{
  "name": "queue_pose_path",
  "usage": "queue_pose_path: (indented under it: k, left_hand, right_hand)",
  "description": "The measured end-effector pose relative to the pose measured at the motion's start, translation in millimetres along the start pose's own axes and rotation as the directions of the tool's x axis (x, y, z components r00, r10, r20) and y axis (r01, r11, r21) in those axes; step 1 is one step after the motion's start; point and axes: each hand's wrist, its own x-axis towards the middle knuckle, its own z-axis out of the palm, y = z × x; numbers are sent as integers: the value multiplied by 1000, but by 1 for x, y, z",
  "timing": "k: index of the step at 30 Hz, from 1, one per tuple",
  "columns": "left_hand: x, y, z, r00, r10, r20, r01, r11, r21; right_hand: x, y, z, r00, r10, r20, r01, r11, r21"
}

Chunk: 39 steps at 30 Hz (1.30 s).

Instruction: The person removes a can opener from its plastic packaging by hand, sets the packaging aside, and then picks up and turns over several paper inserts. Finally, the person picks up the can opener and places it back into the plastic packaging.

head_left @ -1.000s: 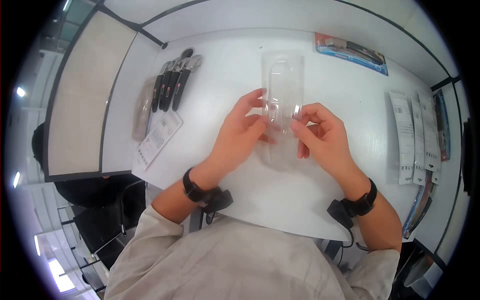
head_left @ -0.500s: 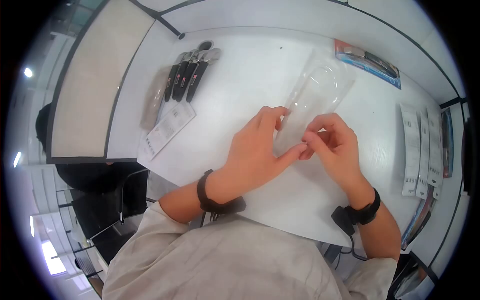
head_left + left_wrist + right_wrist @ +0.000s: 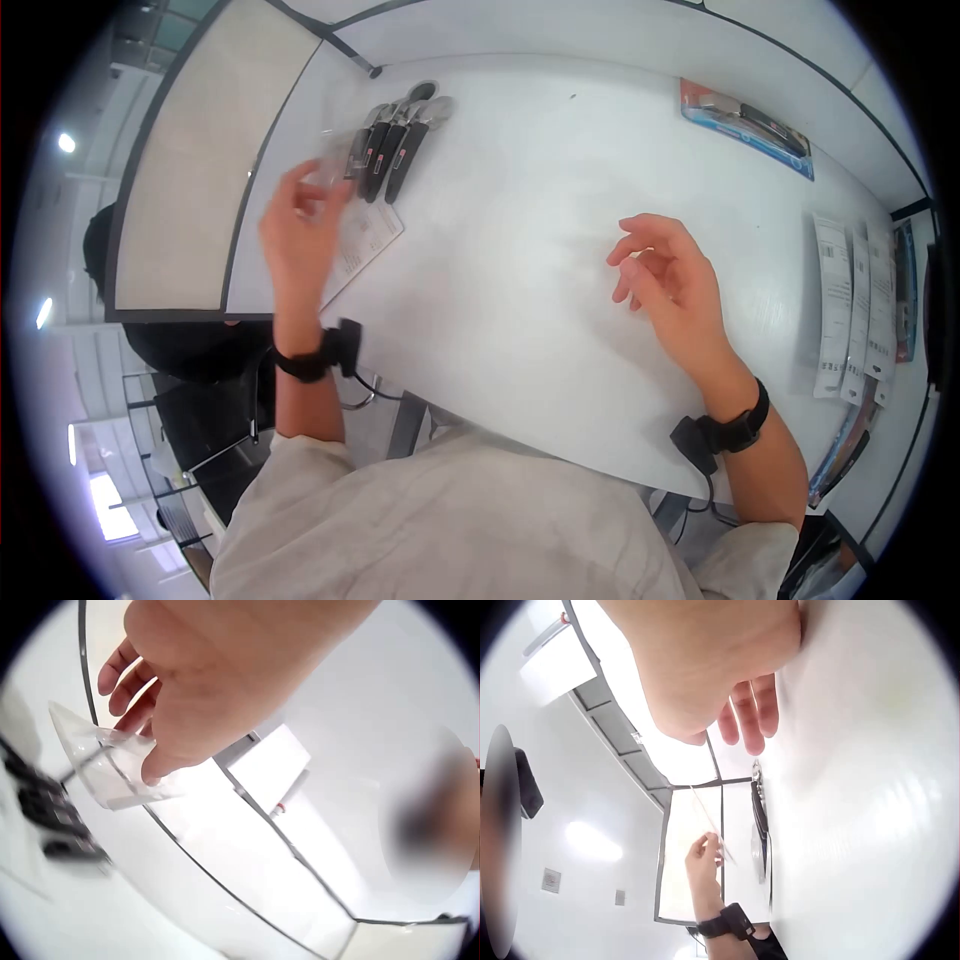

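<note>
My left hand (image 3: 300,230) is at the left of the table, pinching a clear plastic blister shell (image 3: 112,772) between thumb and fingers. In the left wrist view the shell hangs out past the fingertips, thin and see-through. Close beside that hand lie several black-handled tools (image 3: 402,165) with metal heads, side by side. A printed backing card (image 3: 375,238) lies just below them, partly hidden by my left hand. My right hand (image 3: 680,290) hovers over the middle right of the table, fingers loosely bent and holding nothing.
A packaged tool on a red and blue card (image 3: 745,128) lies at the back right. Several white-backed packages (image 3: 832,310) line the right side. Low partition walls (image 3: 530,35) border the table at the back and sides.
The left hand has carried the clear shell from the middle of the table over to the left, beside the tools. The right hand has let go of the shell and stayed near its place.
</note>
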Motion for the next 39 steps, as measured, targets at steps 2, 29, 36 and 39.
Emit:
queue_pose_path:
  k: [2, 29, 36, 39]
  left_hand:
    - [13, -44, -10, 998, 14, -65, -2, 982, 191]
    - [37, -125, 23, 963, -108, 248, -39, 852, 522]
    - [35, -126, 24, 964, -98, 249, -36, 875, 482]
    - [35, -133, 25, 964, -81, 252, -48, 883, 467]
  right_hand:
    - [2, -1, 0, 1000, 3, -1, -3, 1000, -1]
    - [0, 16, -6, 997, -40, 63, 40, 999, -6]
    - [-1, 15, -9, 992, -87, 91, 92, 994, -61]
    - [-1, 14, -9, 992, -88, 86, 94, 993, -73]
